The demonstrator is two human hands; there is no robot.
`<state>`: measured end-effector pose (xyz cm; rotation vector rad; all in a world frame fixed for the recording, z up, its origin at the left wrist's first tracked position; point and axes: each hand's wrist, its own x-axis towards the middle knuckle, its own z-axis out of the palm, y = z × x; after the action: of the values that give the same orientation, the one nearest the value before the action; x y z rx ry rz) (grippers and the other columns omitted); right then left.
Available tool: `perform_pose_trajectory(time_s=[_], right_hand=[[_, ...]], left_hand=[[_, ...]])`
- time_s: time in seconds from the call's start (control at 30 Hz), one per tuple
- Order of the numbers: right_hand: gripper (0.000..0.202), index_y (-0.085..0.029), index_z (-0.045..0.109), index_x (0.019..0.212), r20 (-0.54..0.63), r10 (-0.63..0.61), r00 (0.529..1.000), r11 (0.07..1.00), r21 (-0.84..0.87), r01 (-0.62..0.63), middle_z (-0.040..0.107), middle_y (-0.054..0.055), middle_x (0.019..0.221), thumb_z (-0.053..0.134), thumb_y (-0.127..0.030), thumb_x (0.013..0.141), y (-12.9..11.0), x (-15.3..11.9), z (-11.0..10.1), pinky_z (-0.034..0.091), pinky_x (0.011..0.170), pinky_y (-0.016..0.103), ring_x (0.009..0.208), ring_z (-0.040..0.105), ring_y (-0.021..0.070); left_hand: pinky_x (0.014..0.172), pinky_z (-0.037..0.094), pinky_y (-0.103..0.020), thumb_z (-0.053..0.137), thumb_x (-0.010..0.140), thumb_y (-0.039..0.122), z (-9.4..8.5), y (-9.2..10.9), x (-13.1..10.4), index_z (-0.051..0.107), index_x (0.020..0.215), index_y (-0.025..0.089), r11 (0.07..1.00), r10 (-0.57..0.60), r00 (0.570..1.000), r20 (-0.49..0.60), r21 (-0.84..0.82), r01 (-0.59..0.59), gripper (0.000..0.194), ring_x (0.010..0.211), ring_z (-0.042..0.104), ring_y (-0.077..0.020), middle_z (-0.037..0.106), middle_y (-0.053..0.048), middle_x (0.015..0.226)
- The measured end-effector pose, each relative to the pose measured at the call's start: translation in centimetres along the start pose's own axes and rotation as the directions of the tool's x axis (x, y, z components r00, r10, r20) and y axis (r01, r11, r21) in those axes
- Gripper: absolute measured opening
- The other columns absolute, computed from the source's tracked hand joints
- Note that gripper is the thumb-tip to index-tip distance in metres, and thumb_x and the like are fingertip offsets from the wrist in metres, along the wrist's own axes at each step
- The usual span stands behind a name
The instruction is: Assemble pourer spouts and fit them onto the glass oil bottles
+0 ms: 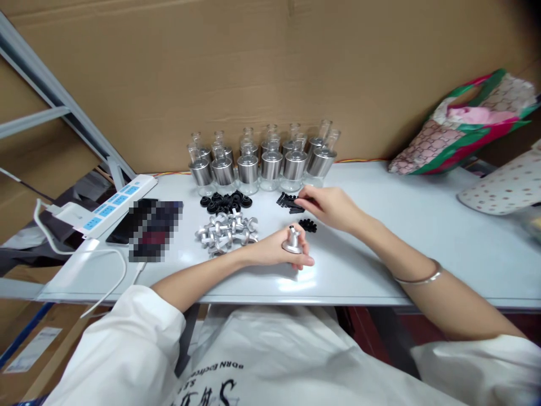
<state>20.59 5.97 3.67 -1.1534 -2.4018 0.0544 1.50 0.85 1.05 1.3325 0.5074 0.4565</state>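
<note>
My left hand (pixel 276 248) is closed around a silver metal bottle spout cap (pixel 293 242), its narrow end pointing up with a small black piece at the tip. My right hand (pixel 327 206) reaches over a small pile of thin black tubes (pixel 286 199), fingertips pinched together at the pile's right side; whether a tube is between them I cannot make out. Just below lies a cluster of tiny black caps (pixel 307 225). To the left are a heap of similar silver parts (pixel 228 232) and a pile of black rubber stoppers (pixel 225 201).
Several glass bottles with metal sleeves (pixel 260 166) stand in two rows at the back. A power strip (pixel 120 203) and dark phones (pixel 154 228) with a white cable lie left. A patterned bag (pixel 443 141) and a dotted white container (pixel 502 183) are at right.
</note>
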Motion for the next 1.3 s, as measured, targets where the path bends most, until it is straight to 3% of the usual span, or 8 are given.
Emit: perform_pose_trajectory(time_s=[0.13, 0.3, 0.5, 0.77, 1.03, 1.17, 1.3], right_hand=[[0.024, -0.018, 0.060, 0.084, 0.135, 0.072, 0.988, 0.993, -0.105, -0.058, 0.069, 0.009, 0.081, 0.040, -0.028, 0.091, 2.7, 0.2, -0.2, 0.041, 0.065, 0.028, 0.070, 0.061, 0.0213], [0.026, -0.015, 0.061, 0.089, 0.298, 0.196, 0.934, 0.967, -0.215, -0.134, 0.070, 0.012, 0.081, 0.035, -0.016, 0.089, 4.1, 0.2, 0.8, 0.043, 0.065, 0.029, 0.071, 0.063, 0.0220], [0.028, -0.019, 0.058, 0.104, 0.240, 0.185, 0.953, 0.971, -0.193, -0.139, 0.072, 0.010, 0.091, 0.033, -0.021, 0.093, 3.9, 0.2, 1.5, 0.042, 0.063, 0.028, 0.074, 0.065, 0.0224], [0.030, -0.016, 0.053, 0.112, 0.264, 0.282, 0.922, 0.922, -0.341, -0.185, 0.072, 0.013, 0.083, 0.029, -0.027, 0.096, 2.8, 0.2, 1.9, 0.035, 0.057, 0.029, 0.069, 0.065, 0.0254], [0.027, -0.017, 0.057, 0.103, 0.292, 0.301, 0.908, 0.920, -0.339, -0.196, 0.072, 0.012, 0.085, 0.033, -0.028, 0.096, 3.0, 0.3, 2.0, 0.036, 0.059, 0.029, 0.073, 0.065, 0.0248], [0.030, -0.018, 0.059, 0.103, 0.312, 0.297, 0.902, 0.921, -0.344, -0.184, 0.072, 0.012, 0.087, 0.033, -0.030, 0.096, 3.2, 0.4, 1.9, 0.036, 0.061, 0.028, 0.076, 0.065, 0.0240], [0.030, -0.018, 0.062, 0.097, 0.321, 0.311, 0.894, 0.913, -0.362, -0.188, 0.072, 0.012, 0.087, 0.034, -0.029, 0.094, 3.0, 0.5, 1.2, 0.037, 0.061, 0.028, 0.075, 0.065, 0.0235]], left_hand=[[0.056, 0.041, -0.026, 0.077, 0.063, 0.047, 0.3, -0.4, 0.1, 0.033, 0.080, 0.022, 1.000, 0.014, 0.997, -0.074, 0.016, -0.013, 0.054, 0.053, 0.055, -0.0089, 0.053, 0.006, 0.068], [0.053, 0.033, -0.024, 0.073, 0.064, 0.055, 0.3, -0.2, 0.1, 0.032, 0.074, 0.021, 0.995, 0.039, 0.998, -0.049, 0.091, -0.034, 0.054, 0.048, 0.044, -0.0065, 0.050, 0.008, 0.055], [0.058, 0.033, -0.025, 0.077, 0.060, 0.053, 0.1, 0.2, 0.2, 0.041, 0.068, 0.019, 0.995, -0.005, 0.997, -0.078, 0.098, 0.013, 0.050, 0.051, 0.044, -0.0074, 0.050, 0.006, 0.052], [0.065, 0.037, -0.027, 0.083, 0.052, 0.040, 0.0, 0.0, 0.4, 0.049, 0.069, 0.015, 0.999, -0.036, 0.990, -0.138, 0.031, 0.041, 0.046, 0.059, 0.049, -0.0080, 0.054, 0.005, 0.062], [0.068, 0.040, -0.028, 0.087, 0.044, 0.039, 0.2, 0.4, 0.5, 0.056, 0.070, 0.011, 0.992, -0.111, 0.981, -0.161, -0.079, 0.099, 0.050, 0.062, 0.052, -0.0090, 0.057, 0.002, 0.066], [0.066, 0.039, -0.027, 0.084, 0.048, 0.045, 0.1, 0.0, 0.5, 0.058, 0.081, 0.010, 0.985, -0.077, 0.971, -0.228, -0.168, 0.039, 0.055, 0.060, 0.051, -0.0080, 0.056, 0.002, 0.066], [0.064, 0.040, -0.027, 0.072, 0.063, 0.059, -0.1, -0.7, 0.5, 0.057, 0.085, 0.011, 0.974, -0.043, 0.966, -0.254, -0.225, -0.016, 0.055, 0.060, 0.052, -0.0086, 0.053, 0.003, 0.065]])
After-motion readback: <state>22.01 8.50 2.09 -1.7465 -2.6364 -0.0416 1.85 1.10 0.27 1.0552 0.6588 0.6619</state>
